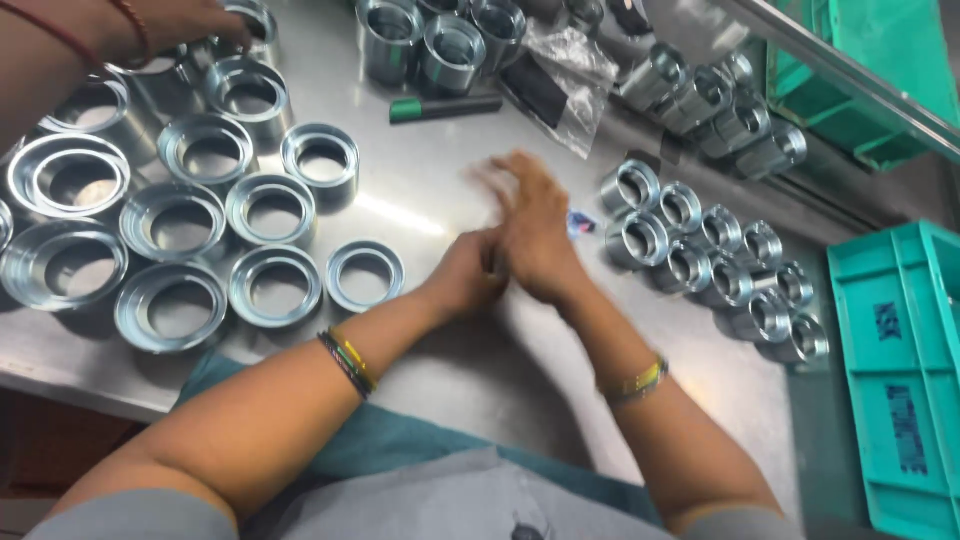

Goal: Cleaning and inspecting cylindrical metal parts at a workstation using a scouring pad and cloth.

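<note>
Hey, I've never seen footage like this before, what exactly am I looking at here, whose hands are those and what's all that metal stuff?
This is one picture from a camera worn on a person's head, looking down at a steel table. No machine is involved. The person's left hand and right hand meet at the middle of the table, pressed together; the right one is blurred, and I cannot tell whether they hold anything. Wide metal rings lie on the left, smaller metal sleeves in rows on the right. A green marker and a clear plastic bag lie farther back, a teal crate at the right. Another person's hand reaches in top left.
</note>
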